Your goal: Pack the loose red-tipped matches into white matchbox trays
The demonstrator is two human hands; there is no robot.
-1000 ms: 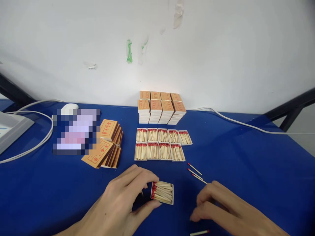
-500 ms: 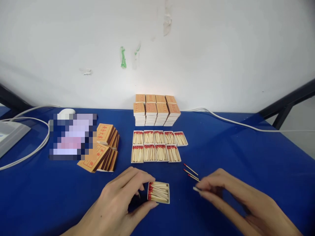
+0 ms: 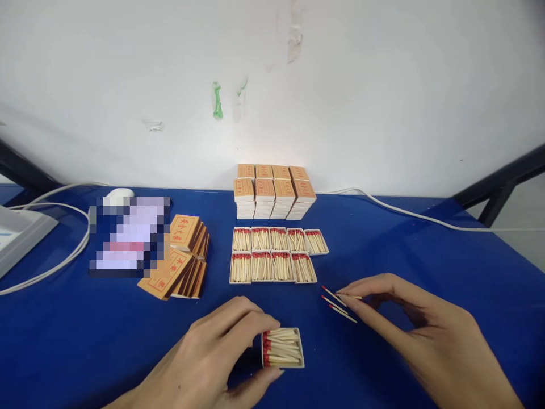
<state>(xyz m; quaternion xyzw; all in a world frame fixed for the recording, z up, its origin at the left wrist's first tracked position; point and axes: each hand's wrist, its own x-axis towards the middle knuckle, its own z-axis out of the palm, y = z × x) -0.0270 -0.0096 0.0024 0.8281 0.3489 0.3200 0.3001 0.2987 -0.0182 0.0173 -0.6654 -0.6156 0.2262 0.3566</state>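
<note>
My left hand (image 3: 221, 352) grips a small white matchbox tray (image 3: 301, 355) by its two long sides, thumb near and fingers far. Matches (image 3: 281, 347) fill it, lying sideways with their red heads to the left. To the right, my right hand (image 3: 409, 324) pinches a match (image 3: 352, 296) between thumb and fingertip; the fingers partly hide it. Just left of those fingertips, three loose matches (image 3: 343, 317) lie on the blue tabletop. Beyond both hands are two rows of open trays (image 3: 261, 267) filled with upright-pointing matches, red heads toward the wall.
Stacked matchbox covers (image 3: 275, 199) in orange and white stand against the wall (image 3: 383, 102). At left lies a heap of matchbox covers (image 3: 168, 275) beside a blurred phone-like thing (image 3: 130, 233) and a white mouse (image 3: 119, 197). White cables (image 3: 409, 213) cross the tabletop (image 3: 426, 250).
My right hand has risen slightly toward the loose matches, and a match now shows between its fingertips. My left hand and the filled tray have shifted a little right and nearer me.
</note>
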